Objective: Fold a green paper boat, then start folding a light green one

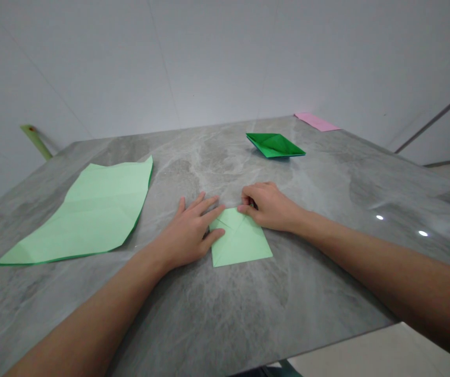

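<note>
A small folded sheet of light green paper [240,243] lies flat on the grey table, with crease lines near its top. My left hand [193,228] rests on its left edge, fingers spread and thumb on the paper. At the top right corner, my right hand [268,205] has its fingers curled and its thumb against the paper, pinching that corner. The hand itself partly hides the corner.
A larger light green sheet [95,212] with wavy edges lies to the left. Beyond my right hand sits a dark green folded paper boat shape [275,145]. Pink paper [316,122] lies at the back right edge of the marbled table [217,324], near the white wall [217,57].
</note>
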